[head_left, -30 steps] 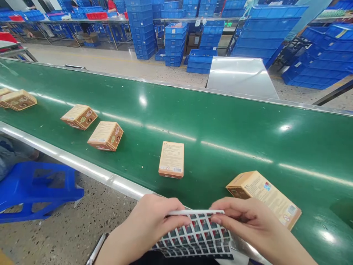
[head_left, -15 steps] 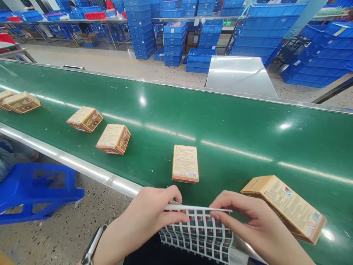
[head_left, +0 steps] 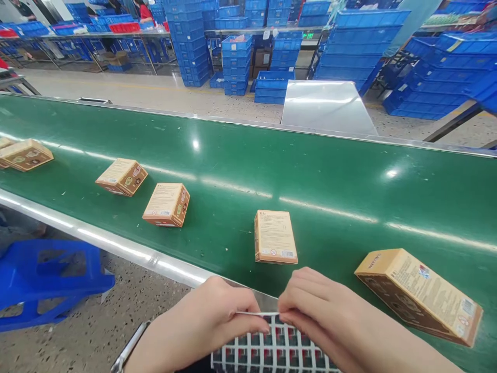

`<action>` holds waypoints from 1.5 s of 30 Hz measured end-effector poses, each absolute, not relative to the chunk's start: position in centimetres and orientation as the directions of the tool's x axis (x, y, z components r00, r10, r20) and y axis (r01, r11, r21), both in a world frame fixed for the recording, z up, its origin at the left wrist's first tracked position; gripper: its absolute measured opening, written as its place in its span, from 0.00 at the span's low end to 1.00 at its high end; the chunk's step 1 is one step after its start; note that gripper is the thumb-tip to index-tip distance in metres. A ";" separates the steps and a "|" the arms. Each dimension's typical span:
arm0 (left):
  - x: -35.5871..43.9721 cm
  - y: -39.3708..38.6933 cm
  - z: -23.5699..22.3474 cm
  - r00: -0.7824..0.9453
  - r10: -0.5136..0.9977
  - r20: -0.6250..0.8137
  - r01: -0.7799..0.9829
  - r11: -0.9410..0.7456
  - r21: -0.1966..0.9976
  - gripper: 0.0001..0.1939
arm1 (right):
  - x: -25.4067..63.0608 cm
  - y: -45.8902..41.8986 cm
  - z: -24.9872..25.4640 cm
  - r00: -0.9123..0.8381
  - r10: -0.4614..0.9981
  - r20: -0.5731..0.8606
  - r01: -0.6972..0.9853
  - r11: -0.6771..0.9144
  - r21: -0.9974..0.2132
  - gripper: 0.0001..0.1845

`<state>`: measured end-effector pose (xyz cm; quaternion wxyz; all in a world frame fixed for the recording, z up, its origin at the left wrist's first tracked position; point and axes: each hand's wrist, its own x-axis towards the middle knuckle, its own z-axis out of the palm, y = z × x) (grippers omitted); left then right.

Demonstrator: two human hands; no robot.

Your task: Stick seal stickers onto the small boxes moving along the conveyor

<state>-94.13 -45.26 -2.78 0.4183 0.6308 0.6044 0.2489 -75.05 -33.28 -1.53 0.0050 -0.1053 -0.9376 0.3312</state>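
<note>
A thin sheet patterned with a white grid over dark and red squares (head_left: pixel 272 352) is held low at the near edge of the belt. My left hand (head_left: pixel 229 316) pinches the sheet's top edge from the left, thumb toward me. Close beside it, my right hand (head_left: pixel 318 311) has its fingers curled over the same edge. What lies below the sheet is out of the picture. Just beyond my hands a small tan carton (head_left: pixel 275 238) lies on the green conveyor belt (head_left: pixel 334 217). A larger tan and brown carton (head_left: pixel 423 295) is to the right of my right hand.
More small cartons (head_left: pixel 166 204) lie along the belt to the left. A blue plastic stool (head_left: pixel 50 280) stands on the floor at left. Across the belt are a metal plate (head_left: pixel 326 106) and tall stacks of blue crates (head_left: pixel 186 46). People are at the far tables.
The cartons near me have shifted right in the view. My hands have come closer together on the sheet, and its gridded face now shows lower and flatter toward me.
</note>
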 end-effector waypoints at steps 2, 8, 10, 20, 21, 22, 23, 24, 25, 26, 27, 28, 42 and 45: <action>-94.5 -45.3 -2.8 0.140 0.969 -0.205 0.513 0.106 0.852 0.10 | -74.6 -32.9 -1.6 -0.965 0.250 -0.076 0.236 0.709 -0.664 0.03; -96.1 -45.6 -2.8 0.094 0.946 -0.311 0.546 0.212 0.811 0.13 | -73.3 -31.9 -2.0 -0.912 0.396 -0.103 0.334 0.575 -0.747 0.11; -95.8 -45.5 -2.9 0.071 0.966 -0.248 0.633 0.148 0.759 0.09 | -73.6 -32.2 -2.1 -0.908 0.410 -0.080 0.324 0.569 -0.756 0.13; -90.8 -44.7 -4.1 0.002 0.991 0.131 0.774 -0.085 0.628 0.13 | -72.3 -32.9 -3.2 -0.848 0.521 0.102 0.320 0.655 -0.685 0.10; -90.8 -44.6 -4.1 0.001 0.991 0.131 0.775 -0.084 0.626 0.13 | -72.0 -32.8 -3.2 -0.841 0.526 0.129 0.321 0.676 -0.664 0.10; -90.9 -44.5 -4.0 0.005 0.991 0.135 0.776 -0.089 0.625 0.13 | -71.7 -32.7 -3.2 -0.841 0.520 0.149 0.317 0.697 -0.643 0.09; -91.0 -44.5 -3.9 0.013 0.990 0.138 0.776 -0.097 0.623 0.14 | -71.6 -32.7 -3.1 -0.845 0.509 0.162 0.310 0.714 -0.627 0.07; -91.1 -44.5 -3.9 0.024 0.990 0.140 0.777 -0.107 0.621 0.14 | -71.5 -32.8 -3.1 -0.854 0.495 0.161 0.304 0.725 -0.618 0.07; -91.1 -44.4 -3.8 0.036 0.989 0.143 0.777 -0.117 0.619 0.15 | -71.4 -32.9 -3.1 -0.865 0.479 0.152 0.295 0.729 -0.617 0.08; -91.2 -44.4 -3.7 0.044 0.989 0.143 0.778 -0.123 0.617 0.15 | -71.4 -33.0 -3.1 -0.873 0.467 0.142 0.289 0.730 -0.620 0.09; -91.2 -44.4 -3.7 0.046 0.989 0.142 0.778 -0.125 0.615 0.15 | -71.4 -33.2 -3.1 -0.876 0.461 0.144 0.283 0.731 -0.621 0.10; -91.1 -44.4 -3.7 0.044 0.989 0.138 0.777 -0.121 0.618 0.14 | -71.3 -33.4 -3.2 -0.874 0.461 0.153 0.280 0.735 -0.617 0.10; -90.6 -42.9 -4.2 -0.004 0.993 -0.115 0.702 0.085 0.707 0.10 | -68.8 -35.1 -5.6 -0.644 0.666 0.377 0.416 0.718 -0.558 0.09; -90.1 -42.1 -4.8 0.178 0.983 0.039 0.737 -0.159 0.657 0.08 | -68.6 -33.7 -5.3 -0.314 0.929 0.194 0.503 0.336 -0.796 0.07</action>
